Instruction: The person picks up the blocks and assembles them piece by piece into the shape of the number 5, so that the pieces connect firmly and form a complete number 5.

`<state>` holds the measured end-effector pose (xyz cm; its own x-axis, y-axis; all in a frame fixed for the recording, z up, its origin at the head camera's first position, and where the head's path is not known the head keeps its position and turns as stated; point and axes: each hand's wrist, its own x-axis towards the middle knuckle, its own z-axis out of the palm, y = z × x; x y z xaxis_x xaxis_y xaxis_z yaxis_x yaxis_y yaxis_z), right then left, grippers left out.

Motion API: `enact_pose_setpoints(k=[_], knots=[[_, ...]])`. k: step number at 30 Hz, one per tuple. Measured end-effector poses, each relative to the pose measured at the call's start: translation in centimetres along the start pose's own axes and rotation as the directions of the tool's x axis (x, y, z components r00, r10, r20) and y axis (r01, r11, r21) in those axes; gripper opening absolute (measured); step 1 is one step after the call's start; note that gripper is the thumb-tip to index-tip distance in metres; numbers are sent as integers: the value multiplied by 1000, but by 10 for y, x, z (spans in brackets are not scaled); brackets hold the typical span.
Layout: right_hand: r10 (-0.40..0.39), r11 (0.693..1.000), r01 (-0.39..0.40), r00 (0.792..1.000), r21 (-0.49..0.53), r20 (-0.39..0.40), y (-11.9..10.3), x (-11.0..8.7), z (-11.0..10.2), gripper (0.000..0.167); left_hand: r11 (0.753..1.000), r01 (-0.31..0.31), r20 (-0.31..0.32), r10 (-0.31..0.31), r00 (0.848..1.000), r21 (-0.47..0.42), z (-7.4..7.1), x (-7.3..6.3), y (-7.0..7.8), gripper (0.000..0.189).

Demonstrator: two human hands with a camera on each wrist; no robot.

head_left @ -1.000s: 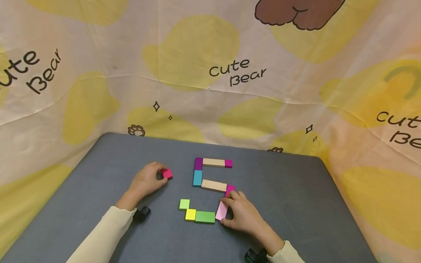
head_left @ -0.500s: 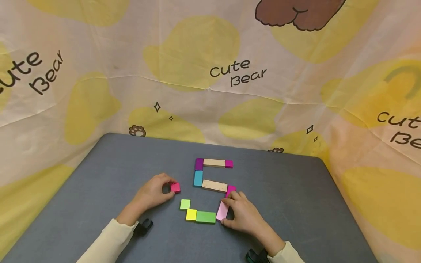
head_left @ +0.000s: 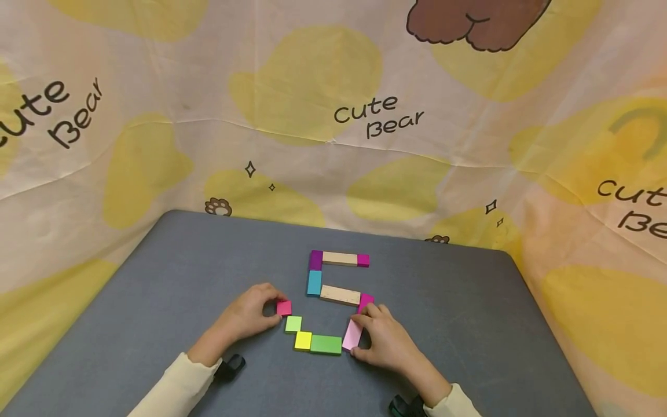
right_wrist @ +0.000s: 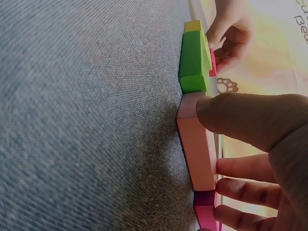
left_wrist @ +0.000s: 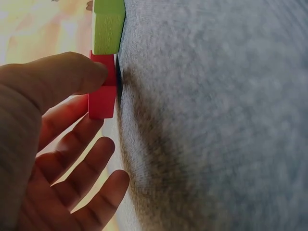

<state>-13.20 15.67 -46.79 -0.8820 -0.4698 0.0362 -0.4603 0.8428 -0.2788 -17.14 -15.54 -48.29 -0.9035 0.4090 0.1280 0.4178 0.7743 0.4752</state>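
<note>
My left hand (head_left: 252, 313) pinches a small red-pink block (head_left: 283, 308) between thumb and fingers, just up and left of a lime green block (head_left: 293, 324). In the left wrist view the red block (left_wrist: 102, 101) appears right beside the lime block (left_wrist: 108, 29). With my right hand (head_left: 388, 339) I hold a light pink block (head_left: 352, 335) by its two ends, thumb at the near end. The pink block (right_wrist: 197, 149) lies on the table between a green block (head_left: 325, 344) and a magenta block (head_left: 366, 300).
A yellow block (head_left: 303, 341) joins the lime and green ones. Farther back lie two pale wooden blocks (head_left: 340, 294), a blue block (head_left: 314, 283), a purple block (head_left: 315, 260) and a small magenta block (head_left: 363, 260). Printed cloth (head_left: 292, 81) hangs behind the grey table (head_left: 469, 301).
My left hand has carried the red-pink block toward the near right, from open table to beside the lime block. The right hand has stayed at the pink block.
</note>
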Motion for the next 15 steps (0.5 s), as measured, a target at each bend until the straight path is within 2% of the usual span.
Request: enact_pose_setpoints(k=[5, 15], knots=[[9, 1000, -9, 1000, 3, 10, 0, 0, 0, 56, 1000, 20, 29, -20, 999, -13, 1, 1, 4, 31], [-4, 1000, 4, 1000, 15, -15, 1, -2, -1, 55, 999, -36, 23, 36, 999, 2, 4, 2, 2, 29]])
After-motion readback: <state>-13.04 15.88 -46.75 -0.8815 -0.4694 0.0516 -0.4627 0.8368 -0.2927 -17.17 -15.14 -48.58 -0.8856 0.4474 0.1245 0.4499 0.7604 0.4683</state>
